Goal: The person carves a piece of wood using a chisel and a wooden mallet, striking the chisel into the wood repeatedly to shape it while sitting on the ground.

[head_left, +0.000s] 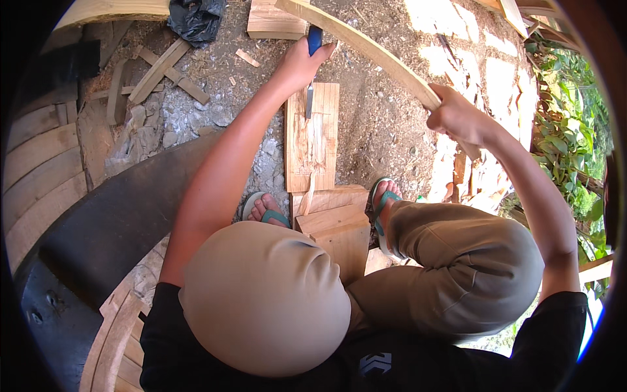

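Observation:
My left hand point(301, 66) is closed round the blue handle of a chisel point(309, 100). Its metal blade points back toward me and its tip lies over a pale wooden board point(324, 140), whose upper face is gouged and splintered. A curled wood shaving point(308, 195) sticks out at the board's near end. In my right hand point(456, 116) is a long wooden stick point(372, 50), gripped near its lower end. It slants up and to the left, its far end above the chisel handle. The board rests between my sandalled feet.
Nearer me, wooden blocks point(339, 232) sit against the board's end. Another block point(277, 19) lies beyond it. On the left are crossed wood pieces point(163, 70), a black plastic bag point(196, 19) and a dark curved panel point(111, 209). Shavings cover the ground; leafy plants point(568, 111) edge the right.

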### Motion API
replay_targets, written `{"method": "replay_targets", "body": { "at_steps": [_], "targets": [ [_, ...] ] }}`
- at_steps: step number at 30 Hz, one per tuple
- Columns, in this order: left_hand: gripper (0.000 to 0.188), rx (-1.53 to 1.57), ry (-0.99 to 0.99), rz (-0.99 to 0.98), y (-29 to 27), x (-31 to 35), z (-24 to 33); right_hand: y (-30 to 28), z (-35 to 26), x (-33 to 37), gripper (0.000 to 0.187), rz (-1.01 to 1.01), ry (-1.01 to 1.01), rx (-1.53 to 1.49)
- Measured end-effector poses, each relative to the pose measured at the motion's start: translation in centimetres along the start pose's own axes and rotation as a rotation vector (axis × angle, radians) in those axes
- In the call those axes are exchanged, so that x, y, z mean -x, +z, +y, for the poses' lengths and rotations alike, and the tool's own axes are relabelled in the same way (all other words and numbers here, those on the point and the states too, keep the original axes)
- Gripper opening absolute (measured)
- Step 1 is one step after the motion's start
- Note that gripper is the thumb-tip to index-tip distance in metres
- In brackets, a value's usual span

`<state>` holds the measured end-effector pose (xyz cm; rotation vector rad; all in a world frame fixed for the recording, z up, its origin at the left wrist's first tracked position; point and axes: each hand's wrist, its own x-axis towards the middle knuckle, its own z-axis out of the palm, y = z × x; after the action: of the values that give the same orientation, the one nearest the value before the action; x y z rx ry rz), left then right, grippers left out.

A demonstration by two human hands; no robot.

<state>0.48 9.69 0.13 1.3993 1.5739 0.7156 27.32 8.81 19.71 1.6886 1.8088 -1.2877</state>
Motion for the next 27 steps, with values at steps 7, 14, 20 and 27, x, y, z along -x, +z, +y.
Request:
{"method": "replay_targets", "body": {
  "at_steps": [7,14,20,27],
  "targets": [
    [0.037,0.240,0.066,0.230,-2.4,7.6,-0.8,-2.5,0.9,2.4,0.030,0.146,-0.052,-0.203],
    [0.019,0.569,-0.289,0.052,-6.2,27.0,-6.9,-5.3,1.9,8.6,0.027,0.175,0.036,-0.265],
    [0.019,0.668,-0.504,0.362,-6.4,39.5,-7.9,-4.6,-2.9,11.2,0.038,-0.153,-0.122,-0.929],
    [0.019,0.707,-0.500,0.666,-7.1,45.0,-3.6,2.1,-12.0,9.8,0.016,-0.076,-0.208,-1.671]
  ]
}}
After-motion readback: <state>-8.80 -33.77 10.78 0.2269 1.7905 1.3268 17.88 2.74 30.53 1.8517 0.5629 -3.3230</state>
